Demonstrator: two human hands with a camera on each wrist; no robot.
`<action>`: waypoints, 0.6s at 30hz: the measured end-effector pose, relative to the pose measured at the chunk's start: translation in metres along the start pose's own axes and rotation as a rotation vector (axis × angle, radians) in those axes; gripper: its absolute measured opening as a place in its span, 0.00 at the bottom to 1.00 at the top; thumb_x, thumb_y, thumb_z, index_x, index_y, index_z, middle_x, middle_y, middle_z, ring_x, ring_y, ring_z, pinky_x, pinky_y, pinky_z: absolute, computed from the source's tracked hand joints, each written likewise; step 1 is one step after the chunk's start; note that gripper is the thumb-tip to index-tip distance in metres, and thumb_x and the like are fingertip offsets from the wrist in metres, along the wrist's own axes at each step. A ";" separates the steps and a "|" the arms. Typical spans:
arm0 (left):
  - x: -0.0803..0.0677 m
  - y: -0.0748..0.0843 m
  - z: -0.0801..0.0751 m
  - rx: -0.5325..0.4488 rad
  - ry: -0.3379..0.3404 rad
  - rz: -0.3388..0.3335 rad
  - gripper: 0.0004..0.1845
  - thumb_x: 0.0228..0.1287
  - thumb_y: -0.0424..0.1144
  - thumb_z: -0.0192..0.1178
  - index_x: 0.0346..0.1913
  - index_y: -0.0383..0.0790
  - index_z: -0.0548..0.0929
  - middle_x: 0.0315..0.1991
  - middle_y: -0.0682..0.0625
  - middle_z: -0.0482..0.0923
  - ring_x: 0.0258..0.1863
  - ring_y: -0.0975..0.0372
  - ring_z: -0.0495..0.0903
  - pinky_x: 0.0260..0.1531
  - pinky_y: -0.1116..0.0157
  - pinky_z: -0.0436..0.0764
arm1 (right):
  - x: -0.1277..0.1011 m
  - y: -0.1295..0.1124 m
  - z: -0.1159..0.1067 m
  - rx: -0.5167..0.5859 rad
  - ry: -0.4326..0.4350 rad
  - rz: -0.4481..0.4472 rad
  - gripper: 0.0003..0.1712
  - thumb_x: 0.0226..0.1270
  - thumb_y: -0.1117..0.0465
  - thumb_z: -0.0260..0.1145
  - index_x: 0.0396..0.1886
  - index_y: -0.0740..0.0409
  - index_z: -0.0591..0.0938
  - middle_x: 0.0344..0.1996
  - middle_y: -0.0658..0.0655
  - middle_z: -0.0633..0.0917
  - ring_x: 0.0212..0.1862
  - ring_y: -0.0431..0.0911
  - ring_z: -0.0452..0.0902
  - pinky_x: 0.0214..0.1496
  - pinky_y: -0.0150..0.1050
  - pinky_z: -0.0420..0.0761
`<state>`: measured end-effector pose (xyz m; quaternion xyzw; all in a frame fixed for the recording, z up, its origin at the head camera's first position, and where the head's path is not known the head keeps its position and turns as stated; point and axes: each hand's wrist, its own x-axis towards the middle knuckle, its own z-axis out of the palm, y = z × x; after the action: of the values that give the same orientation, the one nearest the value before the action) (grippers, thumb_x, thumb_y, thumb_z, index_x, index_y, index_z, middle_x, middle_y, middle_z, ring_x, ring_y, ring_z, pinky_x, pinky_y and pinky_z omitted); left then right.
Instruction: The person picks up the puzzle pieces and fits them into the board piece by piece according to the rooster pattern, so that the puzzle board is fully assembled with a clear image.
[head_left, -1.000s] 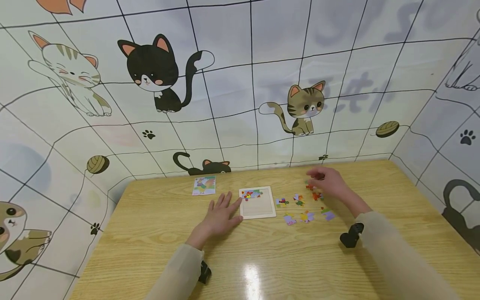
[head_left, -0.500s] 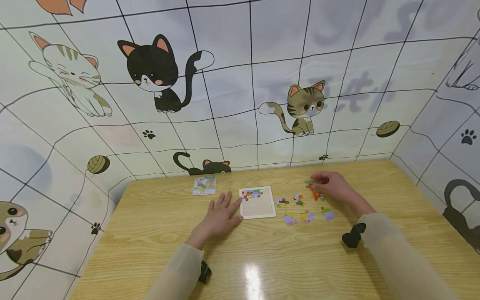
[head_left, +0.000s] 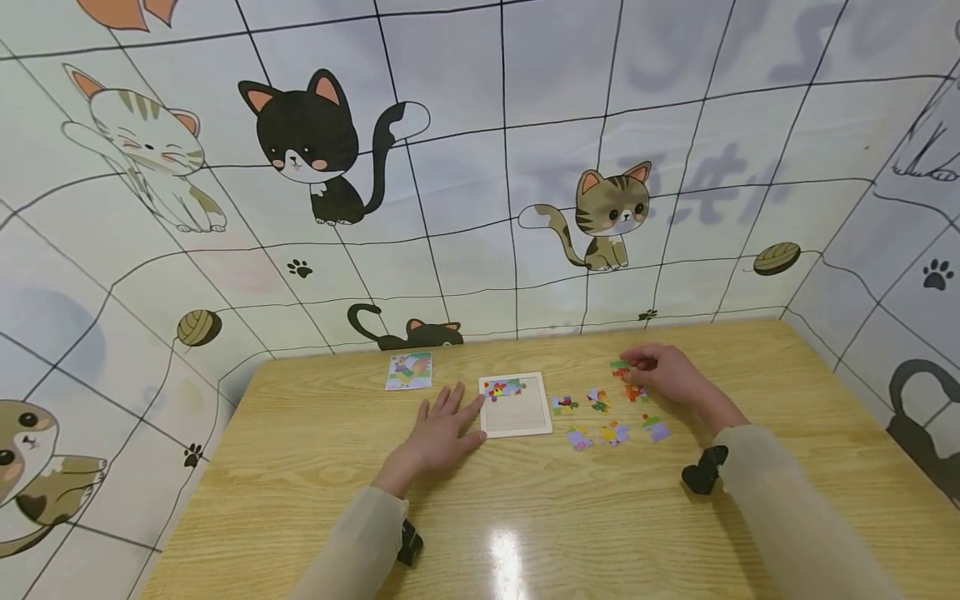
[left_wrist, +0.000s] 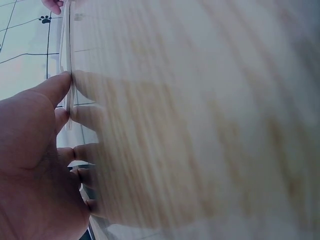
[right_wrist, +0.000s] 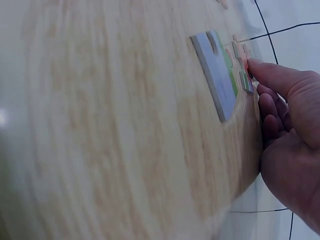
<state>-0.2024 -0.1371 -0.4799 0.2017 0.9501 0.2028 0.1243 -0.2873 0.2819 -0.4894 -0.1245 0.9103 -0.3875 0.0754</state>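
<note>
Over the last second the right hand (head_left: 663,375) is seen to have come down from a raised, blurred pass above the loose puzzle pieces and to have settled at the far end of the scatter, at about two o'clock from the puzzle tray (head_left: 514,405). Its fingers are now curled low over a green-and-red puzzle piece (head_left: 619,367) and an orange piece (head_left: 634,392). In the right wrist view a fingertip (right_wrist: 265,74) is pressed to the edge of the green-edged piece (right_wrist: 220,80), which lies flat on the worktop (head_left: 525,517); whether that piece is already pinched or only touched cannot be told. This is judged to be the start of a pick-up, with no piece yet lifted. The left hand (head_left: 442,433) is unchanged: it is spread flat with straight fingers, holding nothing, at nine o'clock of the tray, and in the left wrist view its thumb (left_wrist: 52,90) is laid against the tray's edge (left_wrist: 67,60), as if the frame were being steadied. The tray holds only a small coloured patch of fitted pieces (head_left: 502,388) in its far left corner, so most of the picture is judged to remain. Five other loose pieces (head_left: 600,417) lie untouched between the tray and the right hand, and a reference picture card (head_left: 408,370) lies at eleven o'clock of the tray, well apart from both hands.
</note>
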 end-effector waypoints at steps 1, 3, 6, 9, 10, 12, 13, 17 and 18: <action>0.000 0.000 0.000 0.000 -0.001 0.001 0.34 0.79 0.54 0.52 0.81 0.47 0.60 0.82 0.37 0.42 0.81 0.41 0.38 0.72 0.34 0.39 | 0.000 0.000 0.001 -0.004 0.001 -0.004 0.25 0.74 0.58 0.69 0.63 0.68 0.80 0.50 0.63 0.82 0.50 0.54 0.75 0.52 0.48 0.76; 0.000 -0.001 0.001 0.005 -0.002 -0.001 0.34 0.79 0.54 0.51 0.82 0.47 0.59 0.82 0.37 0.42 0.81 0.41 0.38 0.72 0.34 0.38 | 0.000 0.000 0.002 -0.005 0.005 -0.019 0.24 0.73 0.59 0.69 0.63 0.68 0.80 0.50 0.64 0.82 0.50 0.55 0.75 0.52 0.48 0.76; 0.001 -0.001 0.000 0.010 0.002 -0.003 0.34 0.79 0.54 0.51 0.82 0.47 0.59 0.82 0.37 0.42 0.81 0.41 0.38 0.72 0.34 0.39 | -0.001 -0.002 0.001 -0.008 0.012 -0.037 0.23 0.74 0.59 0.68 0.62 0.68 0.81 0.49 0.64 0.82 0.50 0.55 0.76 0.51 0.49 0.77; 0.002 -0.001 0.000 0.013 -0.002 -0.004 0.34 0.79 0.53 0.52 0.81 0.47 0.60 0.82 0.37 0.42 0.81 0.41 0.38 0.72 0.34 0.39 | -0.001 -0.004 0.000 -0.021 0.008 -0.038 0.23 0.74 0.59 0.68 0.62 0.68 0.81 0.49 0.64 0.82 0.49 0.55 0.76 0.51 0.49 0.77; 0.002 -0.001 0.000 0.012 -0.002 -0.002 0.34 0.79 0.53 0.52 0.81 0.47 0.60 0.82 0.37 0.42 0.81 0.41 0.38 0.72 0.34 0.39 | -0.001 -0.004 0.000 -0.025 0.004 -0.034 0.23 0.74 0.59 0.68 0.62 0.68 0.81 0.49 0.63 0.82 0.49 0.55 0.76 0.51 0.49 0.76; 0.002 0.000 -0.001 0.007 -0.003 0.003 0.34 0.79 0.53 0.52 0.81 0.46 0.60 0.82 0.36 0.43 0.80 0.40 0.39 0.72 0.34 0.40 | -0.001 -0.005 -0.001 -0.026 -0.003 -0.020 0.22 0.73 0.59 0.69 0.60 0.68 0.82 0.48 0.63 0.82 0.49 0.54 0.76 0.51 0.48 0.76; 0.002 0.000 -0.001 0.006 -0.003 0.004 0.34 0.79 0.53 0.52 0.81 0.46 0.61 0.82 0.36 0.43 0.80 0.40 0.39 0.72 0.33 0.40 | -0.001 -0.006 -0.001 -0.027 -0.005 -0.017 0.22 0.73 0.59 0.69 0.60 0.68 0.82 0.48 0.63 0.82 0.49 0.54 0.75 0.50 0.48 0.76; 0.001 0.000 0.000 0.004 -0.004 0.001 0.34 0.79 0.52 0.53 0.81 0.45 0.61 0.82 0.36 0.43 0.80 0.40 0.39 0.72 0.34 0.40 | -0.001 -0.006 0.000 -0.009 -0.003 -0.013 0.21 0.71 0.60 0.71 0.56 0.69 0.81 0.45 0.62 0.81 0.47 0.53 0.74 0.49 0.46 0.75; 0.001 0.000 0.000 0.004 -0.005 0.000 0.34 0.79 0.52 0.53 0.81 0.45 0.61 0.82 0.36 0.43 0.80 0.40 0.39 0.72 0.34 0.40 | -0.001 -0.007 0.000 -0.002 -0.001 -0.016 0.20 0.70 0.61 0.71 0.55 0.70 0.80 0.45 0.62 0.80 0.46 0.53 0.73 0.48 0.46 0.74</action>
<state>-0.2030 -0.1365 -0.4799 0.2024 0.9502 0.2005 0.1264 -0.2849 0.2777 -0.4848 -0.1322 0.9096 -0.3871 0.0726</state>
